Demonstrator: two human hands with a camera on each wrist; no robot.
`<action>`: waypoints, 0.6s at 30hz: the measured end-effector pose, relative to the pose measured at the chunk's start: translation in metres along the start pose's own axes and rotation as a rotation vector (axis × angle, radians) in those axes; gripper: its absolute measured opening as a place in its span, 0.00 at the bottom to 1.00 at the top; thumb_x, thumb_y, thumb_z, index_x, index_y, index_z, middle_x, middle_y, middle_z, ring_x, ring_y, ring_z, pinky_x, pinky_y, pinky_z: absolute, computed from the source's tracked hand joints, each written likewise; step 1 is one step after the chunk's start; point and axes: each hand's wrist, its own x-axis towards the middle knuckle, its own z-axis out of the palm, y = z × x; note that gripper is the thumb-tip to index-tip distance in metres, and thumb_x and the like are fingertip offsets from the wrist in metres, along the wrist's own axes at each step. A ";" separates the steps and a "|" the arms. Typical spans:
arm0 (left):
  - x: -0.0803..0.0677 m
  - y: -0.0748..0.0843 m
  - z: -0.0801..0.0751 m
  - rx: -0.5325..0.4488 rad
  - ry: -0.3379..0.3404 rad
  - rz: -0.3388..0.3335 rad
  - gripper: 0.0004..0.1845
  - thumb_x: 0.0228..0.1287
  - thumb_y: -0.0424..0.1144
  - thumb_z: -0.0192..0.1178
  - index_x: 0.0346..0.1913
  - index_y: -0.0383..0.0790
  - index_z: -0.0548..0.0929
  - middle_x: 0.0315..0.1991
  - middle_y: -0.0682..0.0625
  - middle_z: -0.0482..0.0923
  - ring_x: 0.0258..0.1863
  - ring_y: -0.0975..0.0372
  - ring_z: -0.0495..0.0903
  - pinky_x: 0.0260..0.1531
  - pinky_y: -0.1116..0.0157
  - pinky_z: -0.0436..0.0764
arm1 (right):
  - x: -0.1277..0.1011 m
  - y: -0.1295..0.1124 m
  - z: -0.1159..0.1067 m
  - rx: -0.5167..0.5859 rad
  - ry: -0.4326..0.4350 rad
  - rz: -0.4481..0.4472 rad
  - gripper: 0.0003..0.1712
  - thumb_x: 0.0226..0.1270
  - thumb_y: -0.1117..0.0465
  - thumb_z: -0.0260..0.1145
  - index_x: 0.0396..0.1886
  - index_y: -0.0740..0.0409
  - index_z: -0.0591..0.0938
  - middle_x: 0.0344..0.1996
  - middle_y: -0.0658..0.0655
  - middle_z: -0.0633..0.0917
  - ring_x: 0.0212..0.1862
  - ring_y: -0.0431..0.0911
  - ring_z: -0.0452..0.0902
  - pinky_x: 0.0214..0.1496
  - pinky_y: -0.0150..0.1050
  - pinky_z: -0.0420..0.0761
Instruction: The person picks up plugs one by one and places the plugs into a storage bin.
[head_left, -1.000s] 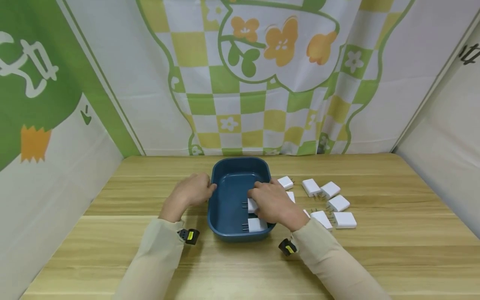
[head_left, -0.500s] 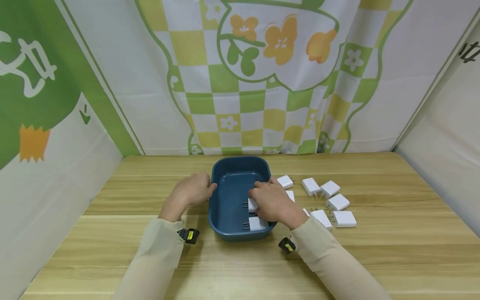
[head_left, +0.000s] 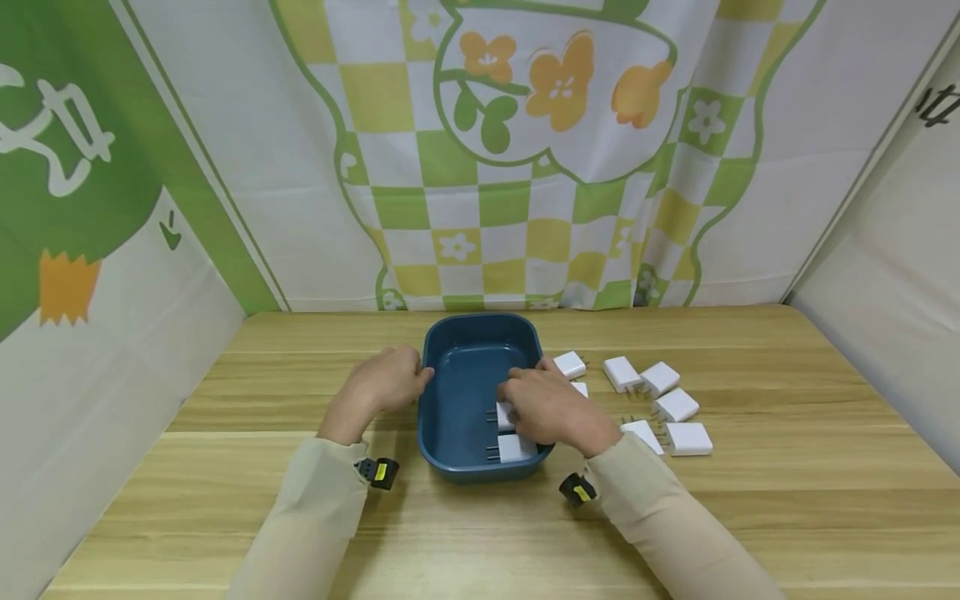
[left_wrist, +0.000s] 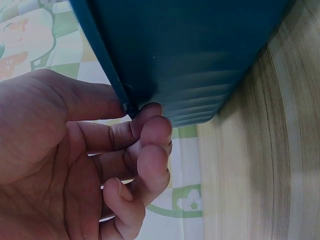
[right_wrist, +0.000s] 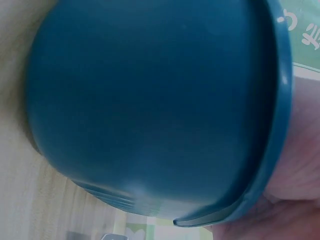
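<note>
Blue plastic tub (head_left: 459,383): stands at the middle of the wooden table (head_left: 225,467), rim up.

Left hand (head_left: 384,385): at the tub's left rim; in the left wrist view the thumb lies over the rim and the curled fingers (left_wrist: 150,145) press the outer wall, pinching the edge.

Right hand (head_left: 551,408): reaches over the tub's right rim, fingers bent down onto a white charger (head_left: 506,414) inside. Whether it grips or only touches the charger cannot be told; the hand hides it.

Second white charger (head_left: 514,448): in the tub, nearer the person, prongs pointing left, just beside the first.

Loose white chargers (head_left: 675,406): scattered on the table right of the tub; one (head_left: 570,364) lies just beside the right hand.

Printed cloth backdrop (head_left: 525,167): behind the table.
</note>
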 end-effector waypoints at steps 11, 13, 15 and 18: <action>0.001 0.000 0.001 0.008 0.009 -0.002 0.25 0.78 0.42 0.52 0.16 0.44 0.71 0.14 0.54 0.65 0.14 0.62 0.65 0.18 0.65 0.64 | -0.002 -0.003 -0.003 0.018 -0.036 0.007 0.14 0.68 0.63 0.70 0.52 0.52 0.87 0.46 0.52 0.85 0.49 0.46 0.79 0.60 0.51 0.63; 0.001 0.000 0.001 0.008 0.010 -0.001 0.25 0.78 0.42 0.52 0.16 0.44 0.71 0.14 0.54 0.65 0.14 0.62 0.65 0.18 0.65 0.64 | -0.002 -0.004 -0.003 0.022 -0.041 0.006 0.14 0.67 0.64 0.70 0.52 0.52 0.87 0.47 0.52 0.85 0.49 0.46 0.79 0.59 0.51 0.63; 0.001 0.000 0.001 0.007 0.012 0.000 0.25 0.78 0.42 0.52 0.16 0.44 0.71 0.14 0.54 0.65 0.14 0.62 0.65 0.18 0.65 0.64 | -0.002 -0.004 -0.004 0.026 -0.048 0.007 0.15 0.66 0.64 0.71 0.52 0.52 0.87 0.47 0.52 0.85 0.48 0.46 0.79 0.59 0.51 0.63; 0.001 0.000 0.001 0.010 0.014 0.002 0.25 0.78 0.42 0.52 0.16 0.44 0.72 0.14 0.54 0.65 0.14 0.62 0.65 0.18 0.65 0.64 | -0.002 -0.005 -0.004 0.031 -0.058 0.010 0.16 0.65 0.65 0.72 0.52 0.52 0.87 0.47 0.52 0.85 0.48 0.46 0.79 0.59 0.51 0.63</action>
